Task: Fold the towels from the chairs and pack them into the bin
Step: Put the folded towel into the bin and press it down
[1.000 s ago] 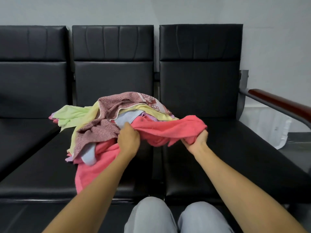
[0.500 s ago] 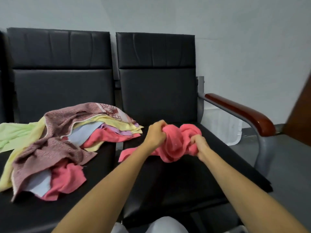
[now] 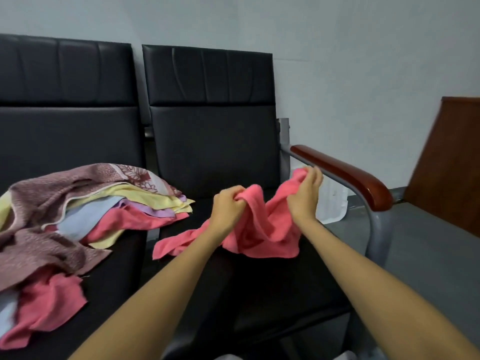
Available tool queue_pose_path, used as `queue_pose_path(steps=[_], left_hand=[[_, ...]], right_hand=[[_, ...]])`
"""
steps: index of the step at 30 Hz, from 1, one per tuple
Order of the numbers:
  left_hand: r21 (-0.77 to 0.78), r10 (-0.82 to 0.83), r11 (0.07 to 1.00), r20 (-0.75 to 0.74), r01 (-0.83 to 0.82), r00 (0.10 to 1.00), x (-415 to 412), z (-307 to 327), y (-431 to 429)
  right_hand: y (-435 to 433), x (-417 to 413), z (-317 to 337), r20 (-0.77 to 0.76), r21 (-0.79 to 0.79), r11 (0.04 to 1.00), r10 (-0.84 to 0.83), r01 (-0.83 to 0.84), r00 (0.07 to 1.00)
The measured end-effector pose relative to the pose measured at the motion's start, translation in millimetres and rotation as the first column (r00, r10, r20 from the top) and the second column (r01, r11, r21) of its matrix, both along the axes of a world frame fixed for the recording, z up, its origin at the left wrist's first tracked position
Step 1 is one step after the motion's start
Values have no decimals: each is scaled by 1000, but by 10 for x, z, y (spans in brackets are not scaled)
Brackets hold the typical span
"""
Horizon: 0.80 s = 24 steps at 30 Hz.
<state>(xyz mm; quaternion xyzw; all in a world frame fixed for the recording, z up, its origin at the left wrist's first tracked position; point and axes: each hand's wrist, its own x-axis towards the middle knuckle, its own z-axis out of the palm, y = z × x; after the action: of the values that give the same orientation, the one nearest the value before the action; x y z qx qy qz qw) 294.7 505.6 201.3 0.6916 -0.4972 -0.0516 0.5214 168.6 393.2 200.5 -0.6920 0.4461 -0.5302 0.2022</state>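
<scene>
**Pink towel drawn open between two hands over the chair seat**

Both forearms reach in from the bottom of the frame over the black seat (image 3: 259, 294) of the middle chair. The near part of this seat, from the front edge up to the towel, lies bare. At frame centre the left hand (image 3: 227, 206) has its fingers curled tight round a bunched edge of the pink towel (image 3: 262, 229). The right hand (image 3: 305, 196), higher and further right, pinches another edge between thumb and fingertips. It is close beside the wooden armrest (image 3: 345, 175) but apart from it. The towel sags between the hands onto the seat, and one tail trails left to the gap between the two seats.

At the left of the frame the pile of towels (image 3: 91, 203) lies on the neighbouring seat (image 3: 122, 281). Its far right corners reach across the gap, near the pink tail but apart from it. Beyond the armrest, grey floor (image 3: 428, 242) lies open up to a brown wooden panel (image 3: 452, 165) at the right edge.

Half a second ago the hands were close together with the towel balled up between them. Now they are spread apart, the right one lifted toward the armrest, and the cloth is opened out.
</scene>
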Motion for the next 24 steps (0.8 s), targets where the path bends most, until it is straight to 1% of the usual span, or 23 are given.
queue_pose_path(steps=[1, 2, 3, 4, 5, 6, 7, 8, 9, 10, 11, 12, 13, 14, 15, 17, 18, 19, 20, 21, 22, 23, 24], left_hand=[[110, -78, 992, 118, 65, 990, -37, -98, -24], [250, -157, 963, 229, 98, 961, -63, -239, -28], [381, -224, 919, 308, 96, 925, -67, -396, -1], [461, -240, 885, 338, 63, 910, -43, -554, 50], [488, -213, 872, 328, 27, 920, 5, -698, 122], [501, -162, 865, 292, -7, 942, 63, -809, 203], [502, -114, 865, 254, -30, 960, 127, -909, 265], [509, -85, 860, 216, -38, 973, 176, -977, 340], [505, -79, 863, 170, -18, 982, 223, -1033, 395], [500, -71, 866, 104, 10, 992, 248, -1044, 434], [482, -70, 875, 37, 44, 997, 278, -1054, 458], [470, -70, 880, -20, 72, 997, 295, -1052, 473], [441, -80, 892, -72, 104, 994, 294, -1042, 473], [409, -75, 905, -119, 118, 990, 268, -1014, 471], [360, -59, 925, -183, 122, 981, 248, -996, 452], [293, -6, 948, -375, 125, 927, 173, -926, 420], [293, 4, 945, -456, 147, 890, 157, -892, 402], [299, -8, 936, -515, 189, 857, 155, -879, 383], [321, -32, 918, -529, 235, 848, 167, -868, 376], [364, -68, 886, -509, 287, 858, 173, -863, 397], [445, -110, 837, -434, 319, 894, 189, -866, 427], [542, -171, 780, -296, 313, 940, 202, -892, 447], [617, -234, 739, -140, 270, 962, 214, -931, 442]], right_hand=[[-24, 40, 18, -106, -33, 996, 78, -81, 991], [-45, 80, 10, -210, -4, 975, 217, -223, 953], [-42, 112, -13, -279, 99, 916, 400, -388, 873], [-11, 136, -46, -284, 239, 823, 567, -515, 773], [30, 153, -89, -213, 367, 722, 679, -586, 703], [79, 159, -128, -84, 471, 637, 721, -610, 688], [117, 154, -169, 57, 545, 571, 706, -614, 706], [146, 147, -234, 176, 591, 534, 646, -605, 742], [146, 125, -318, 211, 615, 554, 570, -562, 794], [118, 100, -402, 143, 628, 612, 516, -480, 845], [98, 78, -486, 18, 633, 667, 496, -394, 868], [103, 69, -558, -101, 633, 699, 503, -334, 859], [142, 58, -571, -182, 637, 707, 526, -308, 831], [175, 60, -574, -220, 648, 696, 561, -310, 798], [205, 74, -554, -226, 661, 671, 604, -335, 764], [264, 121, -496, -300, 654, 654, 686, -381, 663], [271, 146, -479, -367, 645, 659, 711, -387, 600], [267, 167, -477, -425, 636, 677, 708, -371, 564], [243, 179, -486, -460, 617, 707, 681, -345, 571], [221, 176, -498, -467, 585, 746, 630, -317, 621], [196, 175, -510, -422, 567, 774, 566, -281, 708], [185, 163, -507, -314, 560, 782, 506, -273, 804], [175, 147, -500, -154, 566, 770, 450, -295, 880]])
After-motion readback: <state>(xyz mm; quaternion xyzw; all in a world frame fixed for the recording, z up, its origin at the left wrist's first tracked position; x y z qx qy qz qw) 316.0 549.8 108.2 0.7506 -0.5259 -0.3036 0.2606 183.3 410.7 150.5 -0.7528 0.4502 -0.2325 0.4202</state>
